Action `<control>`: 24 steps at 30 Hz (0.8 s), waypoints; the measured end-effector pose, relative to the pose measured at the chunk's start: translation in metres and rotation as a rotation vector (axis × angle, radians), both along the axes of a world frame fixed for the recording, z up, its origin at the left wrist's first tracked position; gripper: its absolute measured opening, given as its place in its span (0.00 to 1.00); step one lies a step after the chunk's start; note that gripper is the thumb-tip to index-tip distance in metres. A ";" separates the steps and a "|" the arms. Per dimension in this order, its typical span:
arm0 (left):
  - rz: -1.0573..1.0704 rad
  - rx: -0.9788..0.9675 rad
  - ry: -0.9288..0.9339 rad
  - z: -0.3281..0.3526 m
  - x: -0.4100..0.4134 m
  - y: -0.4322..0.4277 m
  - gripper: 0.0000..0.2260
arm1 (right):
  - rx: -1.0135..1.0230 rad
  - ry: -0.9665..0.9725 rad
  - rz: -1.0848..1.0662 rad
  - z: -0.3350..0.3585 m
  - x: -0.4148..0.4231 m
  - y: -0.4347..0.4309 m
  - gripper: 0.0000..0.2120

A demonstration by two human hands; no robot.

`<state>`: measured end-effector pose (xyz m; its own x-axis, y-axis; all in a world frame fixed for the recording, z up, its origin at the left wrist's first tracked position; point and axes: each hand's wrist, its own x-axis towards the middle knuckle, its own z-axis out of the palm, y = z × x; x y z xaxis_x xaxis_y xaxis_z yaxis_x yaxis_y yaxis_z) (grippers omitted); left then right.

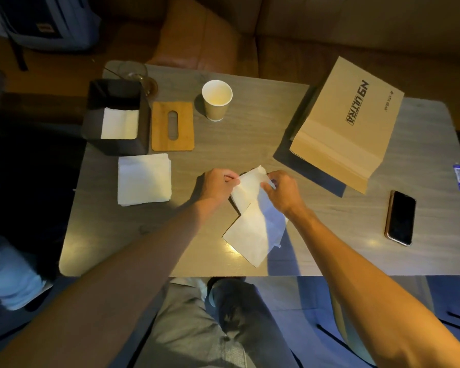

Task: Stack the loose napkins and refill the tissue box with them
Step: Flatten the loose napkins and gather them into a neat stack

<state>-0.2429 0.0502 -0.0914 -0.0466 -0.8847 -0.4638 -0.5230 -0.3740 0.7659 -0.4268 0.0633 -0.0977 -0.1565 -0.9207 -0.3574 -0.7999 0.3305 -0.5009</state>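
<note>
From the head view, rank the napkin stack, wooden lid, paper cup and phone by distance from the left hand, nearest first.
1. Napkin stack, just left of the left hand.
2. Wooden lid, beyond it, beside the tissue box.
3. Paper cup, farther back.
4. Phone, far right.

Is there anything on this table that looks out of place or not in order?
The wooden lid lies off the open tissue box, beside it. The napkin held by both hands sits crooked and creased. Nothing is spilled.
</note>
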 end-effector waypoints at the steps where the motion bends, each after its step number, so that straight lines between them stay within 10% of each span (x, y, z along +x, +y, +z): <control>1: 0.010 0.017 0.010 0.001 0.006 -0.004 0.10 | -0.028 -0.018 -0.007 0.002 0.005 -0.002 0.16; 7: 0.183 0.247 0.117 -0.056 0.047 -0.023 0.22 | -0.010 -0.183 -0.041 0.010 0.038 -0.020 0.14; 24: 0.322 0.346 0.201 -0.023 0.048 0.006 0.07 | 0.211 0.030 -0.032 -0.001 0.065 -0.036 0.17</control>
